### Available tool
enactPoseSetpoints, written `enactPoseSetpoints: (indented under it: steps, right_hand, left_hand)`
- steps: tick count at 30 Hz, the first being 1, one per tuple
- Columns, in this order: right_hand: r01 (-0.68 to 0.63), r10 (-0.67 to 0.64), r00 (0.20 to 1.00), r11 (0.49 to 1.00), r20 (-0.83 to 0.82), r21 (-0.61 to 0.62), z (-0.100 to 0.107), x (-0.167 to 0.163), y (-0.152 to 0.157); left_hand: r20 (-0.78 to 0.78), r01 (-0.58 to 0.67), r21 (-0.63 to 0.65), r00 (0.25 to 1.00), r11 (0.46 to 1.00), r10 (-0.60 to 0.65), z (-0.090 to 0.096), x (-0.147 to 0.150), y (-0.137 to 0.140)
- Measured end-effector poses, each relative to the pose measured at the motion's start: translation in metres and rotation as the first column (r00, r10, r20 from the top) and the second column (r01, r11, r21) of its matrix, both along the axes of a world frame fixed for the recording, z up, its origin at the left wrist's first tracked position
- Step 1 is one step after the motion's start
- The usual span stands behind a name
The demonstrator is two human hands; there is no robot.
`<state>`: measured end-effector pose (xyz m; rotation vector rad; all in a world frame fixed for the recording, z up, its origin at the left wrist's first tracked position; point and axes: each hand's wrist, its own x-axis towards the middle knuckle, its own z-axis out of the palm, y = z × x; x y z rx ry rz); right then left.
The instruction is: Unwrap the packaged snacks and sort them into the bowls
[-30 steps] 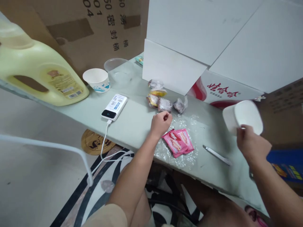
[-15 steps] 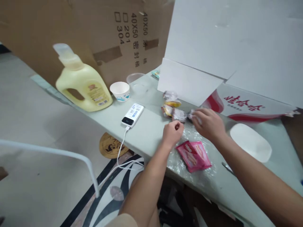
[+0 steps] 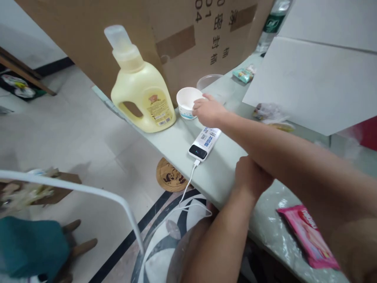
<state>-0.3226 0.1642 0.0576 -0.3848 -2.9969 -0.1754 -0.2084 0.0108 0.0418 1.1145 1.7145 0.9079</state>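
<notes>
A white paper cup (image 3: 184,103) with a blue print near its base stands beside a pale yellow detergent bottle (image 3: 141,96). My right hand (image 3: 209,111) reaches across to the cup's right side, fingers closed at its rim and wall. Crossed underneath by my right forearm, my left hand (image 3: 250,177) is curled closed above the table's near edge; whatever it may hold is hidden. Between the hands lies a white power bank (image 3: 205,143) with a cable plugged in. A pink snack packet (image 3: 312,237) rests on clear plastic film, partly covered by my right arm.
Behind the cup are a clear plastic bowl (image 3: 209,80) and a small green packet (image 3: 244,74). A large cardboard box (image 3: 173,23) and a water bottle (image 3: 273,25) back the table. White box flaps (image 3: 306,82) overhang wrapped snacks (image 3: 269,112). A white metal tube (image 3: 88,189) crosses lower left.
My right hand has left the wrapped snacks and moved left to the paper cup, crossing over my left arm. The view has turned left. My left hand stays curled.
</notes>
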Motion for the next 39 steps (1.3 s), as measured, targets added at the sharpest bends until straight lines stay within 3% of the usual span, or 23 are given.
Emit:
enactPoseSetpoints:
  steps: [4, 6, 8, 10, 12, 14, 16, 20, 24, 27, 31, 33, 35, 37, 39]
  right_hand:
    - [0.042, -0.047, 0.974, 0.999, -0.222, -0.025, 0.028, 0.075, -0.015]
    - [0.160, -0.142, 0.934, 0.987, -0.327, 0.029, 0.045, 0.136, -0.029]
    - [0.321, -0.244, 0.861, 0.941, -0.447, 0.104, 0.057, 0.208, -0.042]
    - [0.531, -0.377, 0.744, 0.835, -0.552, 0.145, 0.064, 0.282, -0.054]
    - [0.722, -0.523, 0.618, 0.673, -0.587, 0.160, 0.065, 0.350, -0.065]
    - [0.832, -0.666, 0.524, 0.533, -0.531, 0.153, 0.061, 0.402, -0.076]
    - [0.882, -0.766, 0.463, 0.451, -0.446, 0.140, 0.054, 0.434, -0.085]
    - [0.906, -0.872, 0.424, 0.410, -0.245, 0.107, 0.036, 0.448, -0.084]
    - [0.878, -0.878, 0.479, 0.479, 0.028, 0.010, 0.022, 0.440, -0.062]
    - [0.844, -0.845, 0.535, 0.534, 0.004, -0.042, 0.019, 0.438, -0.062]
    - [0.824, -0.825, 0.481, 0.541, -0.298, -0.167, 0.018, 0.427, -0.121]
    - [0.807, -0.849, 0.470, 0.524, -0.240, -0.272, 0.008, 0.414, -0.165]
    - [0.839, -0.888, 0.448, 0.458, -0.106, -0.292, -0.008, 0.400, -0.204]
    - [0.870, -0.909, 0.417, 0.404, -0.014, -0.284, -0.025, 0.387, -0.228]
    - [0.878, -0.919, 0.395, 0.375, 0.008, -0.299, -0.035, 0.380, -0.238]
  left_hand:
    - [0.002, 0.009, 0.112, 1.000, 0.994, -0.009, 0.002, -0.002, -0.008]
    - [0.030, -0.032, 0.176, 0.999, 0.984, 0.027, 0.003, 0.001, -0.010]
    - [0.071, -0.060, 0.213, 0.996, 0.975, 0.046, 0.004, 0.005, -0.012]
    - [0.125, -0.070, 0.243, 0.991, 0.968, 0.040, 0.005, 0.011, -0.012]
    - [0.160, -0.063, 0.253, 0.987, 0.965, 0.023, 0.006, 0.019, -0.010]
    - [0.164, -0.046, 0.257, 0.986, 0.965, 0.004, 0.007, 0.030, -0.007]
    - [0.152, -0.023, 0.268, 0.988, 0.963, -0.018, 0.007, 0.041, -0.002]
    - [0.118, 0.018, 0.277, 0.992, 0.961, -0.053, 0.007, 0.064, 0.008]
    - [0.063, 0.037, 0.290, 0.996, 0.956, -0.057, 0.007, 0.079, 0.013]
    - [0.029, 0.045, 0.303, 0.998, 0.952, -0.056, 0.004, 0.083, 0.015]
    - [0.000, 0.060, 0.323, 0.998, 0.944, -0.064, 0.003, 0.083, 0.016]
    - [-0.071, 0.092, 0.298, 0.995, 0.950, -0.074, 0.005, 0.084, 0.015]
    - [-0.218, 0.152, 0.216, 0.970, 0.964, -0.104, 0.009, 0.084, 0.011]
    - [-0.366, 0.248, 0.077, 0.908, 0.966, -0.205, 0.014, 0.085, 0.003]
    - [-0.441, 0.360, -0.084, 0.823, 0.929, -0.359, 0.017, 0.087, -0.007]
